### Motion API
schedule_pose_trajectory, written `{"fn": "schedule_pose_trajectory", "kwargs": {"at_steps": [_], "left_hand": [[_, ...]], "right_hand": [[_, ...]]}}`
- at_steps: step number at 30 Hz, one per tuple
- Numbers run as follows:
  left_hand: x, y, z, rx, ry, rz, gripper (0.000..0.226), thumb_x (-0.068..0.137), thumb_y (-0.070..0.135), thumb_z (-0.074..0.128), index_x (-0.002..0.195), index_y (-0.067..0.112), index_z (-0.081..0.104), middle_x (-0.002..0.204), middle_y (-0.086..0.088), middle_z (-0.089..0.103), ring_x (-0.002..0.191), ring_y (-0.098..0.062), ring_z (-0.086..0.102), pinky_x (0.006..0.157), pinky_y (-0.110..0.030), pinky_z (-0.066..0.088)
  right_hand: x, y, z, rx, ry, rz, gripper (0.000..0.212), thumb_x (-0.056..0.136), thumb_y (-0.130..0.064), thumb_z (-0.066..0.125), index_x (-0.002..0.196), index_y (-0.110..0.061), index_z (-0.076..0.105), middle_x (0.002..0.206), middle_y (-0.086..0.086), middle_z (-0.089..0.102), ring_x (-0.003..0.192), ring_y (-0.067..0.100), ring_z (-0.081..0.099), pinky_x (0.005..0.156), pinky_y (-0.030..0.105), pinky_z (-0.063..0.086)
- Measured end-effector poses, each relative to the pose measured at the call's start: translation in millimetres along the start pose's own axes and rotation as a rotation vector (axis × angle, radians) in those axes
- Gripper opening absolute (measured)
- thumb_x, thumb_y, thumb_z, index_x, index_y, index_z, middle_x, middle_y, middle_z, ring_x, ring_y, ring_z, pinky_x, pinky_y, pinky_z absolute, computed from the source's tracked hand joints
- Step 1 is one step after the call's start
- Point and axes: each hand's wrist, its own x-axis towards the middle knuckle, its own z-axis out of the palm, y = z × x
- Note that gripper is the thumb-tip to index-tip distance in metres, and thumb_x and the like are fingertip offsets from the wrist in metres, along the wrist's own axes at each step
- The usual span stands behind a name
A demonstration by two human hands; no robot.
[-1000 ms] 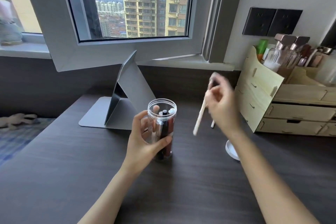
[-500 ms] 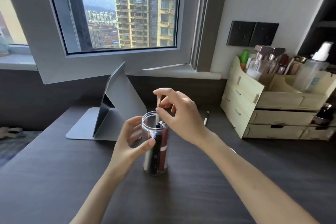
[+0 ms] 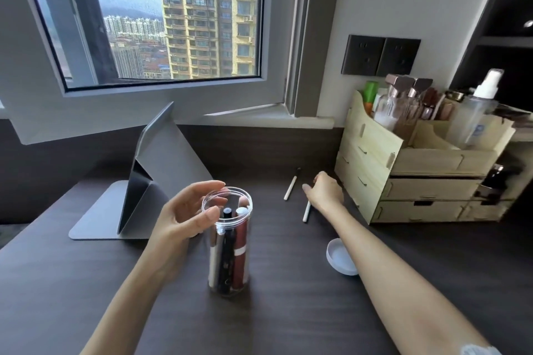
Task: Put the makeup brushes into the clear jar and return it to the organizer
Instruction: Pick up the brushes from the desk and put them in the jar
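Note:
The clear jar stands upright on the dark desk, with several brushes and tubes inside. My left hand cups its open rim, thumb in front and fingers behind. My right hand is stretched out to the right, palm down, fingers apart, over the top end of a white makeup brush that lies on the desk. A second white brush lies just left of that hand. The wooden organizer stands at the right against the wall.
The jar's white lid lies upside down on the desk under my right forearm. A grey folded tablet stand sits at the back left. Bottles fill the organizer's top. The open window frame overhangs the desk's back.
My right hand let a brush go into the jar, then moved right and down to the brushes lying by the organizer. My left hand slid up to the jar's rim.

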Motion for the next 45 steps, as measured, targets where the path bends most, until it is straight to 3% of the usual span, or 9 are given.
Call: {"fn": "schedule_pose_trajectory", "kwargs": {"at_steps": [6,9,13,19,26,34,39,43,45], "left_hand": [[1.5,-2.2,0.4,-0.036,0.011,-0.04,0.068,0.047,0.052,0.085,0.104,0.018,0.07,0.1,-0.008,0.072,0.097,-0.021,0.065,0.077,-0.022,0.051],[0.0,-1.3,1.4,-0.047,0.016,-0.044,0.066,0.051,0.052,0.084,0.105,0.019,0.07,0.102,-0.008,0.072,0.099,-0.021,0.065,0.074,-0.021,0.051],[-2.2,0.9,1.8,-0.045,0.008,-0.047,0.065,0.054,0.051,0.083,0.108,0.018,0.068,0.105,-0.008,0.071,0.098,-0.02,0.065,0.066,-0.018,0.051],[-3.3,3.4,2.5,-0.048,0.006,-0.061,0.068,0.053,0.051,0.083,0.11,0.017,0.067,0.103,-0.003,0.071,0.095,-0.014,0.066,0.075,-0.019,0.05],[-6.3,4.9,4.7,-0.02,-0.002,-0.087,0.051,0.066,0.034,0.069,0.114,0.017,0.064,0.111,-0.008,0.07,0.104,-0.023,0.065,0.081,-0.025,0.05],[-7.1,4.0,4.5,-0.039,0.009,-0.075,0.048,0.068,0.032,0.069,0.113,0.019,0.066,0.11,-0.006,0.071,0.105,-0.022,0.064,0.078,-0.023,0.05],[-5.2,-1.8,3.5,-0.038,0.017,-0.069,0.052,0.064,0.034,0.07,0.113,0.018,0.065,0.111,-0.004,0.071,0.106,-0.023,0.064,0.082,-0.026,0.049],[-2.4,-5.6,3.0,-0.044,0.026,-0.058,0.053,0.06,0.039,0.076,0.109,0.021,0.067,0.108,-0.004,0.071,0.104,-0.024,0.064,0.082,-0.028,0.049],[-0.8,-9.1,2.7,-0.057,0.02,-0.049,0.053,0.059,0.042,0.078,0.106,0.022,0.068,0.106,-0.005,0.07,0.103,-0.026,0.063,0.083,-0.032,0.049]], "right_hand": [[19.2,-1.6,15.9,-0.138,-0.042,0.095,0.033,0.088,-0.006,0.052,0.122,-0.004,0.056,0.127,0.016,0.059,0.119,0.033,0.057,0.088,0.035,0.05],[15.9,-4.7,10.9,-0.073,-0.069,0.042,0.015,0.084,-0.009,0.054,0.096,-0.008,0.063,0.103,0.016,0.065,0.102,0.034,0.063,0.072,0.031,0.046],[-6.1,-31.3,-23.5,0.582,0.068,-0.192,0.006,0.079,-0.009,0.054,0.08,-0.015,0.056,0.066,0.0,0.052,0.059,0.021,0.05,0.053,0.028,0.037],[-113.0,-83.5,-98.3,1.181,0.213,-0.769,0.027,0.084,-0.003,0.052,0.093,-0.028,0.05,0.076,-0.009,0.052,0.059,0.006,0.051,0.05,0.021,0.046],[-143.2,-93.1,-63.0,0.492,0.154,-0.871,0.013,0.083,-0.015,0.061,0.095,-0.014,0.058,0.075,-0.01,0.06,0.073,0.015,0.061,0.068,0.032,0.054],[-134.9,-73.8,-53.4,0.294,-0.113,-0.943,0.011,0.085,-0.023,0.063,0.093,-0.02,0.07,0.096,-0.003,0.067,0.089,0.013,0.052,0.071,0.019,0.037],[-107.7,-48.8,-52.0,0.767,-0.296,-0.583,0.013,0.092,-0.017,0.056,0.091,-0.022,0.068,0.087,-0.007,0.069,0.081,0.004,0.061,0.065,0.015,0.047],[-40.4,-30.1,-7.9,0.343,0.0,-0.326,0.016,0.091,-0.022,0.051,0.095,-0.016,0.064,0.073,-0.005,0.063,0.062,0.007,0.058,0.062,0.026,0.042],[-16.0,-24.7,14.1,0.074,-0.075,-0.306,0.028,0.092,-0.032,0.046,0.113,-0.023,0.061,0.096,0.004,0.068,0.087,0.019,0.065,0.076,0.028,0.046]]}}
